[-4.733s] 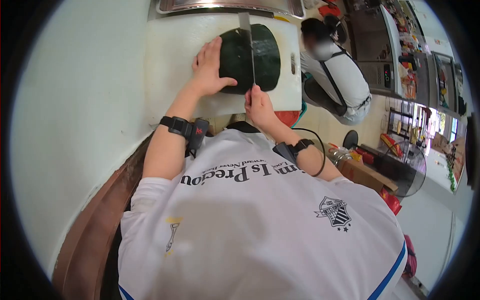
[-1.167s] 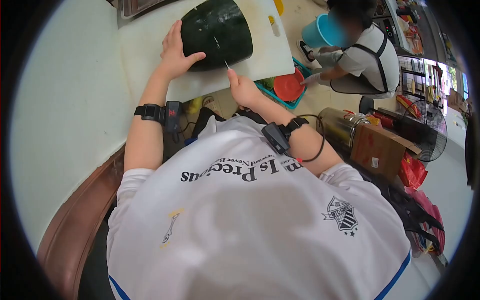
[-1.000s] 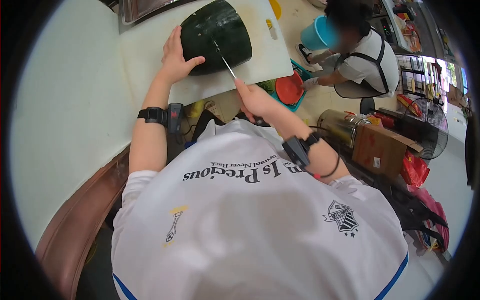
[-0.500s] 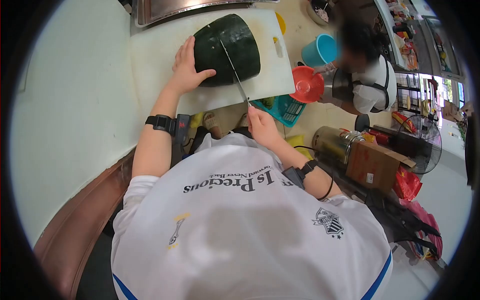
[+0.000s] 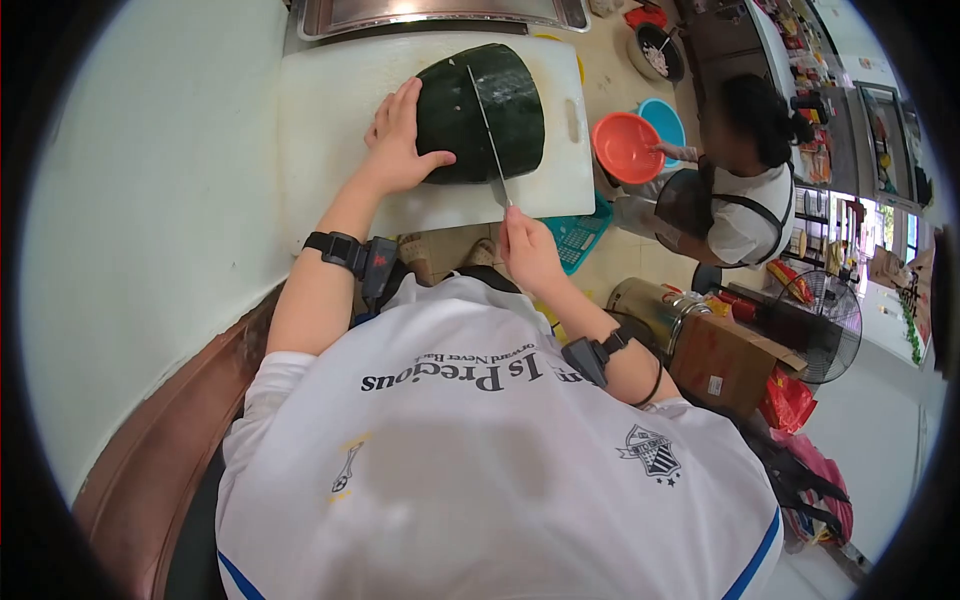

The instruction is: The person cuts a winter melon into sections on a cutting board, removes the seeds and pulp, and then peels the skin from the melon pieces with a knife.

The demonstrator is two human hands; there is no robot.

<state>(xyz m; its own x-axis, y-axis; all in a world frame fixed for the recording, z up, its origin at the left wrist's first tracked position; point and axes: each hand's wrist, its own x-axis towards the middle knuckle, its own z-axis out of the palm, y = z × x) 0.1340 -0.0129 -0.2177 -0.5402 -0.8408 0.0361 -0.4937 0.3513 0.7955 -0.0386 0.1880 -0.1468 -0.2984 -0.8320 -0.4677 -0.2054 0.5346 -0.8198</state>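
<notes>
A large dark green winter melon [image 5: 515, 110] lies on its side on a white cutting board [image 5: 345, 215]. My left hand [image 5: 398, 145] grips its left end, thumb on the near side and fingers spread towards the far side. The long thin blade of a knife [image 5: 484, 115] runs across the top of the melon, its tip pointing away from me. At the near edge of the board my right hand [image 5: 530, 248] is closed round the knife's handle, which is mostly hidden by the fingers.
Beyond the board stands a metal tray [image 5: 440, 14]. A teal basket [image 5: 580, 238] is below its right edge. Further right, a crouching person [image 5: 750, 190] holds a red basin [image 5: 625, 148] by a blue bucket [image 5: 668, 122]. A cardboard box [image 5: 725, 365] and a fan [image 5: 825, 325] stand nearer me.
The view has shifted, so the board and melon appear further right. Both hands keep their places on melon and knife. The person's red basin has moved up in front of the blue bucket.
</notes>
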